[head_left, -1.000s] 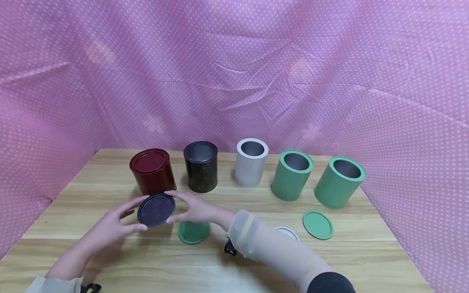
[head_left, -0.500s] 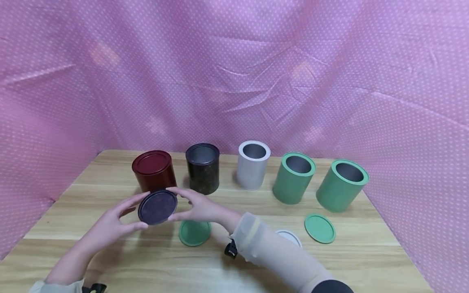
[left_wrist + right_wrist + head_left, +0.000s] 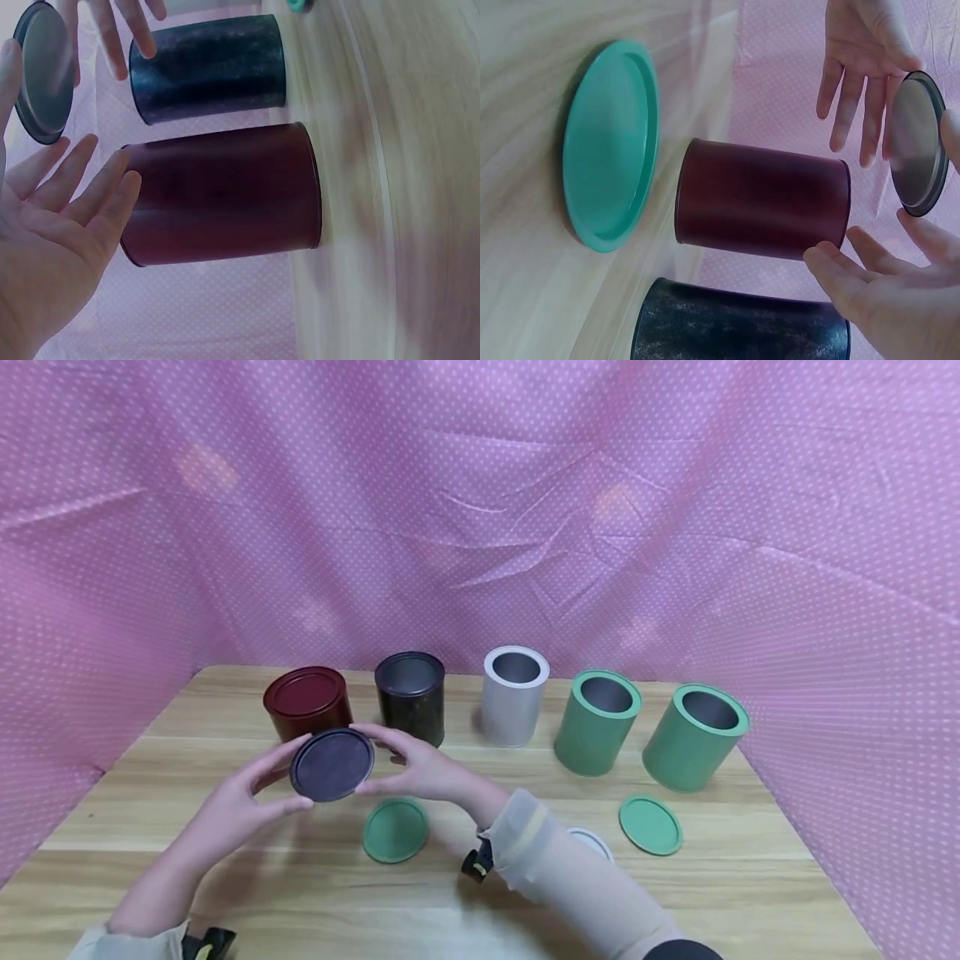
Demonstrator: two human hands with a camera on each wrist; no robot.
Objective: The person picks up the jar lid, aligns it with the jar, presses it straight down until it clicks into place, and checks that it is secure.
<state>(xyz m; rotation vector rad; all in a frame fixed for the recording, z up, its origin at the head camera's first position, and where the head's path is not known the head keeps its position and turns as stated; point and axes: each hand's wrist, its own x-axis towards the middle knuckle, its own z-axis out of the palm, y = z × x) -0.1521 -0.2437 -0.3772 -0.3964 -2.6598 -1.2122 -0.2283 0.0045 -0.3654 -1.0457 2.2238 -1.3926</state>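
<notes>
Left hand [image 3: 232, 810] and right hand [image 3: 423, 770] pinched dark lid [image 3: 332, 764] by edges, held tilted just before closed red tin [image 3: 308, 701], left of open dark tin [image 3: 410, 697].

Sheer beige sleeves [image 3: 547, 868], black wrist straps [image 3: 206, 943]

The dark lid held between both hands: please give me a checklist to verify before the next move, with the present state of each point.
1. Dark lid held by both hands, left hand and right hand: ok.
2. Grip firm, fingertips only on the rim: cannot tell.
3. Dark can open on top: ok.
4. Lid centred over the dark can: not ok, it hangs in front of the red can.
5. Red can already lidded: ok.
6. Lid level: not ok, tilted.
</notes>
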